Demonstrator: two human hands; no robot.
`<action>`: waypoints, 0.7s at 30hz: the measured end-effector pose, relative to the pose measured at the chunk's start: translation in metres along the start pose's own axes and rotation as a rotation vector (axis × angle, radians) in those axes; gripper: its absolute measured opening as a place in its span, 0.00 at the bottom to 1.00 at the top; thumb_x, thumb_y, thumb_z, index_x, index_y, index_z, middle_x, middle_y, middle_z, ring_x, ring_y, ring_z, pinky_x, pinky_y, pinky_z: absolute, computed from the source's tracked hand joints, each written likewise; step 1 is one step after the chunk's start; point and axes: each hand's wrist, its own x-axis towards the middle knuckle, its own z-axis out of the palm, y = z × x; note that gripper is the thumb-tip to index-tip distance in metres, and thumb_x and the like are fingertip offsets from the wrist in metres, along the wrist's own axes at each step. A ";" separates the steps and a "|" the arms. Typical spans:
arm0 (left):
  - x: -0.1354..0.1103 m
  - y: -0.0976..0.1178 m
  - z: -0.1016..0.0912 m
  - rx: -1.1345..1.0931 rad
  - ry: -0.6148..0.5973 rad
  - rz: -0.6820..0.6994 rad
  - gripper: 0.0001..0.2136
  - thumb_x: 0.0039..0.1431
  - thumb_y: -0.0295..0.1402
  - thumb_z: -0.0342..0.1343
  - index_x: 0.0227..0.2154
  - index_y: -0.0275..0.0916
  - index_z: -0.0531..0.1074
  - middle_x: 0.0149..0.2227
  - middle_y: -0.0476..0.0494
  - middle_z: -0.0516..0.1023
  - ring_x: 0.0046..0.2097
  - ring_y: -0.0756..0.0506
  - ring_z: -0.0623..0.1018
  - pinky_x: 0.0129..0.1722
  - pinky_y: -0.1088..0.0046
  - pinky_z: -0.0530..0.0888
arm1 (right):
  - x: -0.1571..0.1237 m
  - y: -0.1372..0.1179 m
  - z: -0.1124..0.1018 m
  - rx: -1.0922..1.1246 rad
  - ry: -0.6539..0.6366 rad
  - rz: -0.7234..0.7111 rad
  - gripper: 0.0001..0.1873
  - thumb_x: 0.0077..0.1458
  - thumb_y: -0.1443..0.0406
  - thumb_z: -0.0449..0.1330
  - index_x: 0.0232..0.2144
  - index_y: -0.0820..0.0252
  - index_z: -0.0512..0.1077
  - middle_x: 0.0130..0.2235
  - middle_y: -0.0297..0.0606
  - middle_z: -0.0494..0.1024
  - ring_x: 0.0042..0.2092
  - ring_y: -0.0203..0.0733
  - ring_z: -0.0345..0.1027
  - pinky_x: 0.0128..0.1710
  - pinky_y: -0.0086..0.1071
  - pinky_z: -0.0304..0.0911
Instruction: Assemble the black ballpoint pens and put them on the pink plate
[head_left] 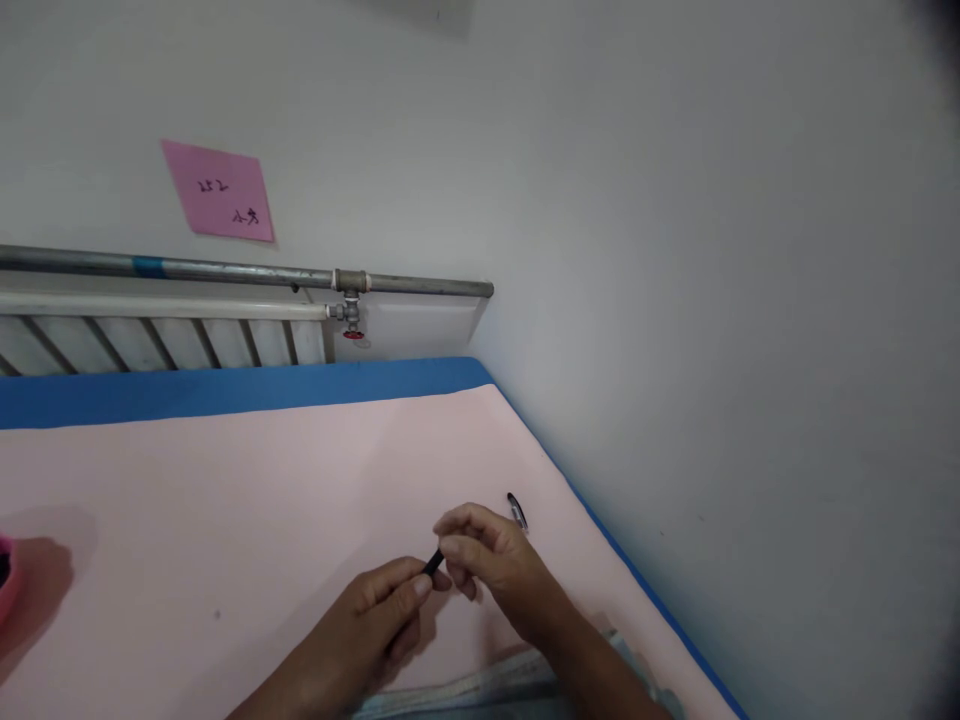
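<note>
Both my hands meet low in the middle of a pink-covered table. My left hand is closed, its fingertips pinched on one end of a small black stick-like piece. My right hand is curled over the other end of the same piece, fingers bent together. Just beyond my right hand, a black pen part with a silver clip lies on the pink surface, partly hidden by my fingers.
The table has a blue border and stands in a corner against white walls. Behind it run a white radiator and a grey pipe with a red valve. A pink note hangs on the wall. A pink object shows at the left edge.
</note>
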 end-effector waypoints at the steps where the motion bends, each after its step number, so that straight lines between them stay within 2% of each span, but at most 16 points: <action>1: 0.000 0.000 0.000 -0.011 -0.003 -0.003 0.17 0.56 0.44 0.47 0.40 0.36 0.68 0.13 0.59 0.54 0.17 0.56 0.51 0.17 0.78 0.47 | 0.000 0.000 0.000 0.017 -0.019 -0.013 0.10 0.47 0.62 0.60 0.32 0.63 0.70 0.18 0.28 0.66 0.21 0.31 0.58 0.20 0.25 0.51; 3: 0.000 -0.001 0.001 -0.035 -0.003 -0.016 0.17 0.56 0.44 0.47 0.39 0.36 0.68 0.13 0.60 0.52 0.16 0.56 0.50 0.16 0.78 0.46 | 0.000 0.001 0.000 0.041 -0.032 -0.030 0.11 0.47 0.63 0.59 0.33 0.64 0.71 0.19 0.29 0.67 0.22 0.31 0.60 0.20 0.25 0.52; 5: 0.000 -0.003 0.001 -0.040 0.001 -0.010 0.16 0.56 0.44 0.47 0.37 0.36 0.67 0.13 0.60 0.51 0.16 0.56 0.49 0.15 0.78 0.45 | 0.000 0.002 0.001 0.042 -0.002 -0.027 0.08 0.46 0.63 0.60 0.28 0.64 0.71 0.17 0.28 0.65 0.21 0.31 0.58 0.20 0.25 0.50; 9: 0.000 -0.005 0.002 0.034 0.018 0.009 0.15 0.56 0.44 0.47 0.31 0.35 0.67 0.14 0.59 0.51 0.17 0.56 0.51 0.17 0.79 0.46 | 0.002 0.006 0.005 0.020 0.090 -0.011 0.11 0.44 0.62 0.62 0.19 0.62 0.65 0.14 0.25 0.60 0.18 0.27 0.51 0.18 0.24 0.45; 11: 0.001 -0.005 0.002 0.046 0.018 -0.003 0.14 0.56 0.43 0.47 0.32 0.36 0.67 0.14 0.59 0.51 0.17 0.56 0.51 0.17 0.78 0.46 | 0.002 0.008 0.006 0.017 0.109 -0.010 0.14 0.44 0.61 0.62 0.18 0.62 0.63 0.13 0.24 0.59 0.17 0.26 0.50 0.18 0.24 0.45; 14: 0.001 -0.005 0.001 -0.017 0.011 -0.012 0.14 0.56 0.43 0.47 0.33 0.36 0.67 0.14 0.59 0.52 0.17 0.56 0.50 0.17 0.78 0.46 | 0.002 0.008 0.006 0.062 0.060 0.000 0.10 0.43 0.61 0.63 0.25 0.62 0.68 0.16 0.26 0.63 0.18 0.28 0.54 0.18 0.24 0.47; 17: 0.000 -0.004 0.000 -0.068 0.011 0.004 0.13 0.57 0.43 0.47 0.33 0.37 0.67 0.14 0.59 0.52 0.16 0.56 0.50 0.16 0.78 0.46 | 0.001 0.007 0.004 0.119 -0.038 -0.022 0.13 0.44 0.64 0.61 0.35 0.63 0.71 0.21 0.31 0.70 0.21 0.30 0.58 0.20 0.25 0.51; 21: 0.000 -0.003 0.000 -0.022 0.016 0.009 0.15 0.56 0.44 0.46 0.33 0.37 0.67 0.14 0.59 0.52 0.16 0.56 0.50 0.16 0.78 0.46 | 0.002 0.009 0.005 0.132 -0.007 -0.027 0.09 0.45 0.64 0.61 0.29 0.64 0.72 0.17 0.30 0.69 0.19 0.29 0.57 0.20 0.26 0.50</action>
